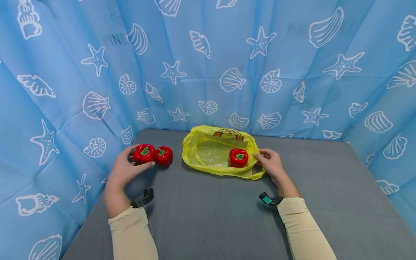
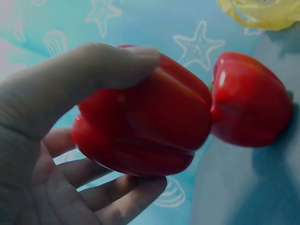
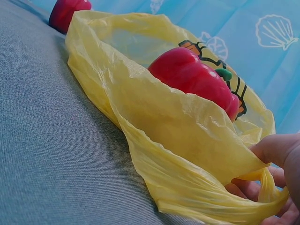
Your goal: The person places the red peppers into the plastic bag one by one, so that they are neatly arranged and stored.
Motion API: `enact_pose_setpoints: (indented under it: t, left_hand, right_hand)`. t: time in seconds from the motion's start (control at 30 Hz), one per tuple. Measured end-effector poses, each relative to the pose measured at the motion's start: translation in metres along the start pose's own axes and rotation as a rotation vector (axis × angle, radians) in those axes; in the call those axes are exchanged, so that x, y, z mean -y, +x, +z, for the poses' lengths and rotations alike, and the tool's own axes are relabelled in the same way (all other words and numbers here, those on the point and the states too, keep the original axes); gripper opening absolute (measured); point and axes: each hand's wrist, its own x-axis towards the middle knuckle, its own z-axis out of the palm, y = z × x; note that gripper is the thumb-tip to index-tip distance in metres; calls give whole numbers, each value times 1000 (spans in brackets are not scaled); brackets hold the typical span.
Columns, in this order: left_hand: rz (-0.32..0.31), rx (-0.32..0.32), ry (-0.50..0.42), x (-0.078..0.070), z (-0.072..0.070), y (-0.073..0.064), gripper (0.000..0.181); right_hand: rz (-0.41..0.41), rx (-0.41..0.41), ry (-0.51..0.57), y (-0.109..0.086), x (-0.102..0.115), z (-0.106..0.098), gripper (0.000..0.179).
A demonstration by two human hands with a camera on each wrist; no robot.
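Observation:
My left hand (image 1: 123, 169) grips a red bell pepper (image 1: 143, 154) between thumb and fingers at the left of the table. A second red bell pepper (image 1: 165, 157) stands right beside it, apparently touching it in the left wrist view. A yellow plastic bag (image 1: 203, 167) lies with its mouth open in the middle of the head view. Inside the bag, toward its right end, sits another red bell pepper (image 1: 238, 157) with a green stem. At the bag's right edge my right hand (image 1: 272, 165) pinches the thin plastic by the handle loop; some fingers are hidden behind it.
A grey cloth-covered table (image 1: 208, 216) carries everything. Behind and to the sides hangs a blue curtain (image 1: 214, 47) printed with white shells and starfish. Each wrist wears a black band, the left one (image 1: 143, 198) and the right one (image 1: 270, 199).

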Motion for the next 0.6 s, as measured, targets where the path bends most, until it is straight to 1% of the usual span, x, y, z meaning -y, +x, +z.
enact_pose_setpoints:
  t: [0.13, 0.33, 0.6]
  left_hand:
    - [16, -26, -18, -8, 6, 2, 96]
    - [55, -43, -41, -17, 16, 7, 93]
    - [121, -51, -75, -24, 31, 15, 90]
  right_hand:
    - [-2, 1, -3, 0, 0, 0, 47]
    - [-9, 0, 1, 0, 0, -1, 46]
    - [-9, -5, 4, 0, 0, 0, 44]
